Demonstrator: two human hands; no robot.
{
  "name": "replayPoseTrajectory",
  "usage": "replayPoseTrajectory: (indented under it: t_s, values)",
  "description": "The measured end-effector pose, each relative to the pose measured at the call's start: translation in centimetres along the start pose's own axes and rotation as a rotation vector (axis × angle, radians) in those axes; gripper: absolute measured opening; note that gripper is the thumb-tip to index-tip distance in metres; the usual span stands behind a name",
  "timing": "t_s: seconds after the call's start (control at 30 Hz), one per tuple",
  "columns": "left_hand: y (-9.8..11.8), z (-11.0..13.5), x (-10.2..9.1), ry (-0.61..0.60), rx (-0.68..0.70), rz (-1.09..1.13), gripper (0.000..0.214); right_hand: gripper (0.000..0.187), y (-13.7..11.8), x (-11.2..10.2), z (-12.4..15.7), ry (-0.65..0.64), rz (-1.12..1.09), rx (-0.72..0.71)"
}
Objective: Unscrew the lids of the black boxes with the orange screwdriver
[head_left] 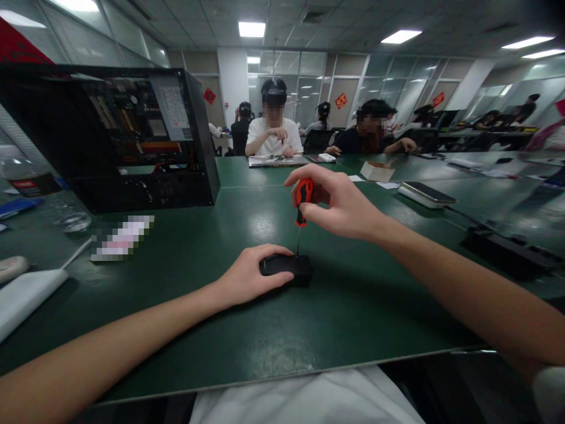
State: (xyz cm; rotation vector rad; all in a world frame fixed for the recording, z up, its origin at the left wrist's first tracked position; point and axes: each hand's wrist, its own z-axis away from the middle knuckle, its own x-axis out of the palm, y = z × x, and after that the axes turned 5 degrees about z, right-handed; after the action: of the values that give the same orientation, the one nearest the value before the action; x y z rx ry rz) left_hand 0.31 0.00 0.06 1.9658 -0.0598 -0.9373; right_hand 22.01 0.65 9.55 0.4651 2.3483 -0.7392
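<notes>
A small black box-shaped device (302, 272) lies on the green table (247, 341). My left hand (249, 274) grips it from the left, thumb on the near side and fingers along the far side. Above it, my right hand (338, 203) holds a red and black screwdriver (304, 194) by the handle, nearly upright. The screwdriver's thin shaft points down, and its tip meets the top of the device near the right end. Whether a screw sits under the tip is too small to tell.
An open black computer case (203, 141) stands at the back left, near a plastic bottle (30, 176). To the right are a small box (376, 171), a phone on a white block (426, 194) and a black power strip (512, 250). A person (273, 126) works across the table.
</notes>
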Motion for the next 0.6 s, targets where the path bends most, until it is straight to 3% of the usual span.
replayPoseTrajectory:
  t_s: [0.43,0.6]
  values:
    - [-0.01,0.02,-0.02,-0.008,-0.007,0.0,0.037,0.033,-0.41,-0.31,0.26,-0.027,0.032,-0.004]
    - [0.07,0.03,-0.04,-0.006,-0.006,-0.007,0.036,0.022,-0.33,-0.37,0.23,0.008,0.095,-0.021]
